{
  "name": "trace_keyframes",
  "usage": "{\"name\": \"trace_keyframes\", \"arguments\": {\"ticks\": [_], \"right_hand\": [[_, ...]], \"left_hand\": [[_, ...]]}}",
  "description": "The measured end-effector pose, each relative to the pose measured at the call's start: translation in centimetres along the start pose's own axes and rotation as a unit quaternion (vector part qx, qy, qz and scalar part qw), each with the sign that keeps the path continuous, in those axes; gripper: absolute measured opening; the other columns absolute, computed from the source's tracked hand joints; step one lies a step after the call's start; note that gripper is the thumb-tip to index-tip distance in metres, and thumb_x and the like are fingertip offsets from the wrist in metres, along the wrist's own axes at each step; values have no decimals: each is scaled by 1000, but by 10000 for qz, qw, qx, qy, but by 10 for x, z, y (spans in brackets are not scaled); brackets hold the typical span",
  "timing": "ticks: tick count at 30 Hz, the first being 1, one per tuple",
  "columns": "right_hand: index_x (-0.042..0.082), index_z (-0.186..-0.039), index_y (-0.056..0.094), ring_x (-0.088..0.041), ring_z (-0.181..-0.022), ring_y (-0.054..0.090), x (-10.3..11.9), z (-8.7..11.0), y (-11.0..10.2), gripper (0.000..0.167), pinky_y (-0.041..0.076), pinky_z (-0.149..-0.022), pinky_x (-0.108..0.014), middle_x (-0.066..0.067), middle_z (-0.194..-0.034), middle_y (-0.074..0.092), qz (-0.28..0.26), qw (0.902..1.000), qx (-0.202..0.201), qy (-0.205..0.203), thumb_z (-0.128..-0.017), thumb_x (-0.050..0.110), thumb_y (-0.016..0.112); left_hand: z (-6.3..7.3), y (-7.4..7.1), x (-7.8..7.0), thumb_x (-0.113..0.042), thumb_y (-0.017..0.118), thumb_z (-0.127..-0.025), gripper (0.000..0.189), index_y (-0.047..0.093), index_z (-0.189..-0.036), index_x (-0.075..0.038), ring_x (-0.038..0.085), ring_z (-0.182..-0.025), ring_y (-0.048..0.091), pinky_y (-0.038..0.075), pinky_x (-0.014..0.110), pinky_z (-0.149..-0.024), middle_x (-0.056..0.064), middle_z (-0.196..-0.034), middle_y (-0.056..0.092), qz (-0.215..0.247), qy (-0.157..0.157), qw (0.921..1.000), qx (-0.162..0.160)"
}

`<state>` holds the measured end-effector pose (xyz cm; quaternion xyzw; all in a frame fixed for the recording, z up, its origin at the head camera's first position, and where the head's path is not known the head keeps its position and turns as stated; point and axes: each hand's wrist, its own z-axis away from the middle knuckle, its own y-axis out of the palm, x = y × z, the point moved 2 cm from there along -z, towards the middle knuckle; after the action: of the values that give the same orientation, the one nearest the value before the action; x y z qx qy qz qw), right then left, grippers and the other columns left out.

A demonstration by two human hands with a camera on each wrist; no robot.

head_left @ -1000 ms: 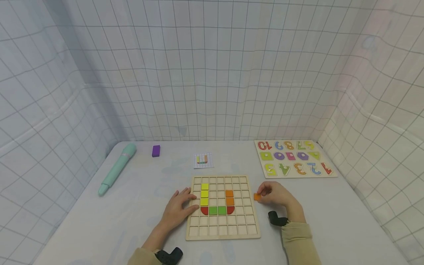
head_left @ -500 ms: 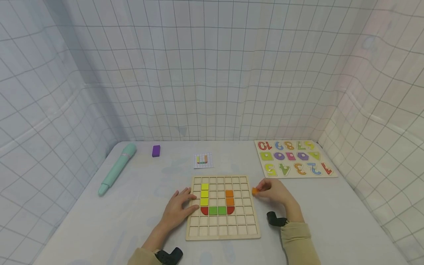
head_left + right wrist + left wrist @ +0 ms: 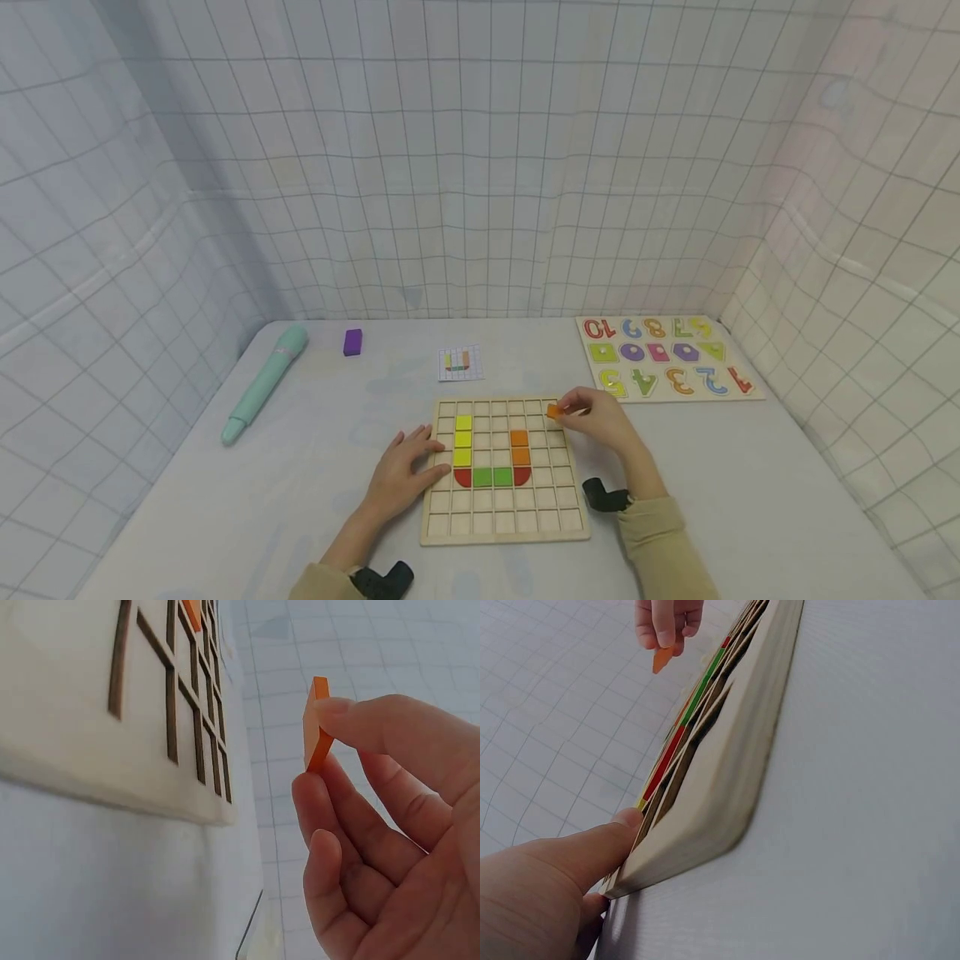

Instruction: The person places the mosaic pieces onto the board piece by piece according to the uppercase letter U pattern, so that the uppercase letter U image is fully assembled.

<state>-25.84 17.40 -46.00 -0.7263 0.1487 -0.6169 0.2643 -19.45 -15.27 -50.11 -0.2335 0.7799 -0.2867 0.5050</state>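
Note:
A wooden grid board [image 3: 504,534] lies on the table, with yellow squares [image 3: 463,439], green squares [image 3: 492,477], red rounded corner pieces [image 3: 463,477] and orange squares [image 3: 520,447] set in its cells as a U. My left hand [image 3: 405,475] rests at the board's left edge, its thumb [image 3: 592,851] touching the frame in the left wrist view. Between thumb and fingers, my right hand [image 3: 600,417] pinches an orange square tile [image 3: 315,724], held above the board's upper right part. In the right wrist view the tile is seen nearly edge-on, apart from the board.
A small card [image 3: 461,364] with a coloured U pattern lies behind the board. At the back right is a number and shape puzzle [image 3: 667,358]. Toward the left are a purple block [image 3: 353,342] and a teal stick-shaped object [image 3: 266,383]. Grid-patterned curtains enclose the table.
My right hand has carried the orange tile up and to the left, from beside the board's right edge to over its upper right cells. The left hand stays put.

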Motion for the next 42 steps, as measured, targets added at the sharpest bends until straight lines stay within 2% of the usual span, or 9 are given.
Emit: {"name": "trace_keyframes", "arguments": {"ticks": [5, 11, 17, 22, 33, 38, 42], "right_hand": [[9, -90, 68, -15, -80, 62, 12, -3, 11, 15, 52, -69, -29, 0, -88, 67, 10, 9994, 69, -341, -79, 16, 76], [10, -90, 68, -14, -80, 62, 21, -5, 26, 15, 52, -68, -29, 0, -88, 67, -57, 9995, 275, -168, -78, 15, 76], [12, -88, 68, -13, -79, 64, 28, -6, 38, 15, 54, -69, -29, 0, -90, 67, 96, 9998, 145, -93, -77, 14, 78], [15, -88, 67, -11, -79, 64, 25, -8, 44, 14, 54, -69, -29, 0, -92, 67, 164, 9997, 150, 78, -78, 15, 77], [12, -91, 65, -15, -84, 64, 16, -11, 48, 13, 54, -77, -34, -1, -94, 67, -19, 9986, 398, -337, -81, 11, 74], [13, -87, 63, -12, -79, 61, 9, -15, 55, 12, 53, -73, -30, 2, -89, 65, 97, 9973, 346, -637, -82, 12, 73], [15, -85, 63, -12, -73, 54, 6, -18, 62, 11, 48, -67, -27, 4, -81, 60, 243, 9970, 287, -670, -81, 16, 74]], "left_hand": [[-1, 0, 1, -33, 73, -80, 32, 68, -102, -11, 34, -128, 42, 19, 51, -112, 19, -131, 53, -5, 9, 10000, -9], [0, 0, 0, -33, 74, -80, 32, 68, -102, -10, 33, -128, 42, 19, 50, -112, 18, -131, 54, 19, -28, 10000, 11], [0, 0, 1, -34, 73, -80, 32, 68, -102, -10, 34, -128, 42, 19, 51, -112, 19, -131, 54, -1, -43, 10000, -12], [0, 1, 1, -34, 74, -80, 32, 69, -102, -11, 33, -129, 42, 18, 50, -112, 18, -132, 53, 2, -71, 10000, -16], [0, 0, -1, -34, 73, -81, 32, 68, -102, -10, 33, -129, 42, 17, 50, -113, 19, -132, 52, 0, -108, 9999, 37], [1, -1, 0, -33, 73, -80, 32, 68, -102, -10, 33, -129, 42, 18, 49, -113, 19, -132, 53, 16, -97, 10000, 10], [1, 0, 0, -33, 74, -80, 32, 68, -102, -10, 33, -129, 42, 18, 49, -112, 19, -131, 53, 61, -43, 10000, 26]]}}
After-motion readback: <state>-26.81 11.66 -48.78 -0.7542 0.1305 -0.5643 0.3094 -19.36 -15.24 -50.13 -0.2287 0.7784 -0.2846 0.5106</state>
